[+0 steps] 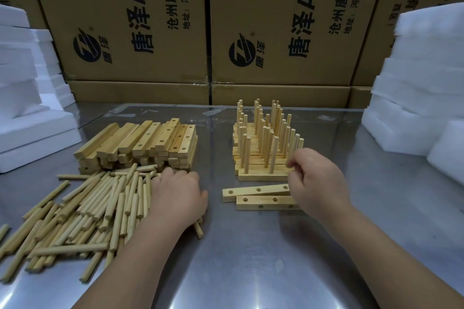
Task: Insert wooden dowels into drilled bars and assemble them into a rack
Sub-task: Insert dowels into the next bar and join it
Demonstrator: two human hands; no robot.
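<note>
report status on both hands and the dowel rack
Left hand down on the loose pale wooden dowels, grip unclear. Right hand curled beside the stack of doweled wooden bars. Two empty drilled bars lie in front.

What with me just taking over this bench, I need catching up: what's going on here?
A person is building dowel racks on a metal table. Their left hand lies on the pile of loose dowels, apparently gathering some. Their right hand hovers, fingers curled, beside the stack of bars already fitted with upright dowels. Two drilled bars lie before that stack, holes empty; spare bars are piled behind the dowels.
</note>
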